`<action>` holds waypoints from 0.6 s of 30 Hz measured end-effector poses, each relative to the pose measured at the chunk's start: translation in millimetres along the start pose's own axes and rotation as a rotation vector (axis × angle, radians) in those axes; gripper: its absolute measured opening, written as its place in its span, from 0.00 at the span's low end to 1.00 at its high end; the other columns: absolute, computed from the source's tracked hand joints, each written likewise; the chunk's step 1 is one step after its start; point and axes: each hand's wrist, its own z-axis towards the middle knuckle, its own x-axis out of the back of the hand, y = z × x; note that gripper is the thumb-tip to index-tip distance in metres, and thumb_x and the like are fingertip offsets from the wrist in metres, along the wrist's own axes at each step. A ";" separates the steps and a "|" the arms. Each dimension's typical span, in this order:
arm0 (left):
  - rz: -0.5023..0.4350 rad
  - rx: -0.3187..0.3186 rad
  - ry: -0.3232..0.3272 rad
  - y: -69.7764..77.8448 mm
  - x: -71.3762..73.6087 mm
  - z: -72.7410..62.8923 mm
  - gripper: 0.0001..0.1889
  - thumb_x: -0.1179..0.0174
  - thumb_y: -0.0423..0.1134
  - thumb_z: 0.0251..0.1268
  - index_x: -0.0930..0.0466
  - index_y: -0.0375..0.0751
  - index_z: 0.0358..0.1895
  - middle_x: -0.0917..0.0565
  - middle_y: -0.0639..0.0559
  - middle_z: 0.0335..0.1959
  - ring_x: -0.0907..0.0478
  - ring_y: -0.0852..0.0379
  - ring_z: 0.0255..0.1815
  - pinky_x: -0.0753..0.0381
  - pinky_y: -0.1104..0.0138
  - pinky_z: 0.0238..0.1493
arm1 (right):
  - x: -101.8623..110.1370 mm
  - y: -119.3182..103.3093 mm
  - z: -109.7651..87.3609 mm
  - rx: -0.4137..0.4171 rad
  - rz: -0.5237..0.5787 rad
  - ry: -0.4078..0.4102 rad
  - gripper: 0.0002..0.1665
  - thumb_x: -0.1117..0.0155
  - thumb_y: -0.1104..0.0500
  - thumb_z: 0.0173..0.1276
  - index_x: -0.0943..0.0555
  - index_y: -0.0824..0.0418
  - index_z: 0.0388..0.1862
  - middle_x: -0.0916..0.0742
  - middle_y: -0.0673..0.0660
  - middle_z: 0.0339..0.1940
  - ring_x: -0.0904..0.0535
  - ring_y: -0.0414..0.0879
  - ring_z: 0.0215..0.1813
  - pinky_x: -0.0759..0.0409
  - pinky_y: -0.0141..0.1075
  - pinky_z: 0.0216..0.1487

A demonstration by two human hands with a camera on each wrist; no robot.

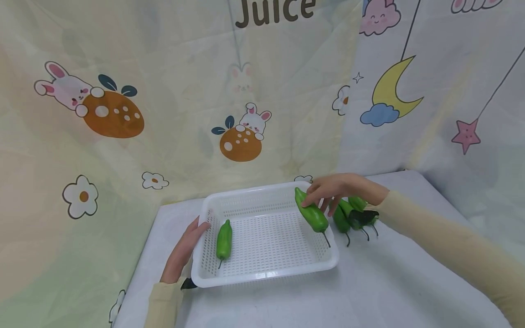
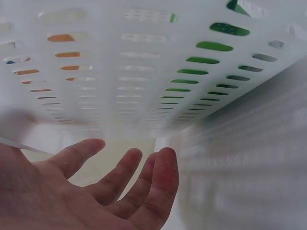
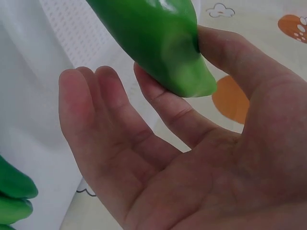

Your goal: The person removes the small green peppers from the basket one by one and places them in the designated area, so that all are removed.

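Observation:
My right hand pinches a green pepper between thumb and index finger near its tip, over the right end of a white plastic basket. The pepper tilts, stem downward; in the right wrist view the other fingers stay off it. Inside the basket, near its left wall, lies another green pepper. My left hand holds the basket's left side, thumb over the rim. In the left wrist view its other fingers sit outside, beside the slotted wall.
Several more green peppers lie in a pile on the white table, just right of the basket and partly behind my right wrist. A printed cloth with rabbits, oranges and flowers hangs behind the table.

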 end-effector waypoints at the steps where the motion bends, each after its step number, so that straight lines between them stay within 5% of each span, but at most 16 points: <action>1: -0.001 0.001 0.000 0.1 0.0 -0.1 0.29 0.59 0.53 0.81 0.49 0.63 0.80 0.27 0.39 0.70 0.15 0.45 0.50 0.11 0.52 0.47 | 1.1 1.6 -1.5 -0.002 0.002 0.002 0.33 0.32 0.39 0.65 0.22 0.59 0.60 0.15 0.58 0.51 0.14 0.51 0.48 0.11 0.44 0.46; 6: -0.008 0.004 0.001 0.7 0.5 -0.5 0.28 0.59 0.53 0.81 0.49 0.64 0.80 0.27 0.39 0.70 0.15 0.45 0.50 0.11 0.52 0.46 | 5.0 8.6 -7.4 -0.018 0.010 0.001 0.42 0.32 0.38 0.65 0.29 0.62 0.68 0.17 0.59 0.56 0.15 0.52 0.51 0.12 0.45 0.48; 18: -0.016 0.005 -0.005 1.5 0.8 -0.1 0.28 0.58 0.52 0.81 0.49 0.64 0.80 0.27 0.39 0.70 0.15 0.45 0.52 0.11 0.52 0.47 | 14.7 32.8 -17.4 -0.019 0.003 -0.009 0.43 0.33 0.38 0.66 0.29 0.65 0.69 0.24 0.64 0.64 0.18 0.56 0.57 0.11 0.46 0.48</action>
